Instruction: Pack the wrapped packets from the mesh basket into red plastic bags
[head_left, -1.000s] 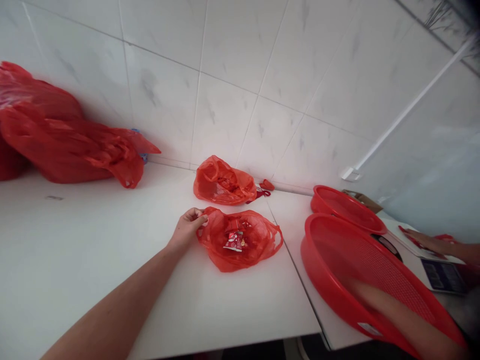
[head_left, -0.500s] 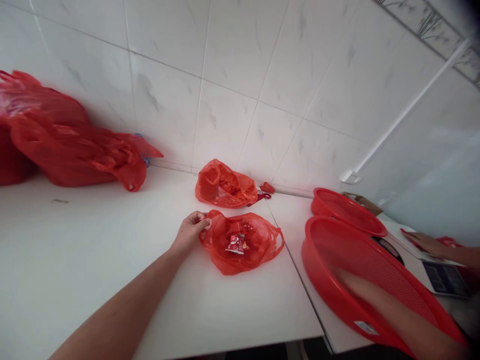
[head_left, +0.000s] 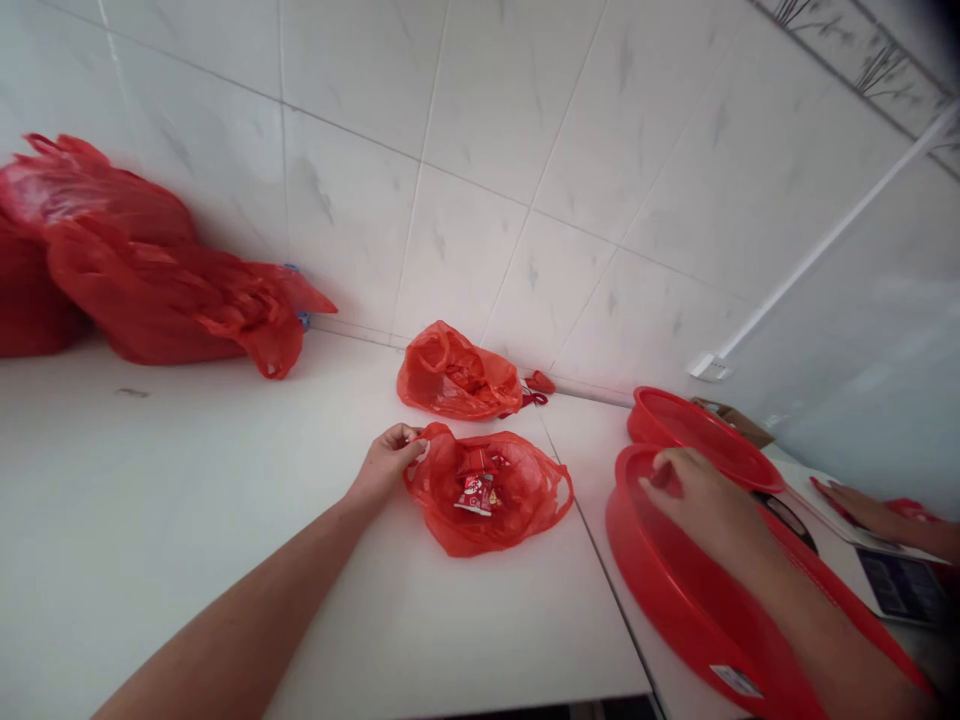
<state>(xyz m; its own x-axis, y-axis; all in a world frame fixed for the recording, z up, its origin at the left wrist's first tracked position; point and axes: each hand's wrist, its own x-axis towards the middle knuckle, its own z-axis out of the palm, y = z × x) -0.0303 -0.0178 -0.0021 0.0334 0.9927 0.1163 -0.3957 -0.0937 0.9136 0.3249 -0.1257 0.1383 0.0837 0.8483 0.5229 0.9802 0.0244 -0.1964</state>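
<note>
Left hand [head_left: 388, 466] pinches rim of near red bag [head_left: 472, 540], open on worktop [head_left: 525, 620]; firm pinch best holds mouth wide. Right hand [head_left: 701, 500] over front basket [head_left: 660, 590], fingers curled; cannot tell contents.

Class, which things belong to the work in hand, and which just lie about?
Likely in use:
Translucent red plastic bag, rim in left hand
Small red-and-white packets inside
Large rounded red plastic basket, right hand over it

Likely idle:
Crumpled red plastic bag by the wall
Bulging red plastic bags, far left
</note>
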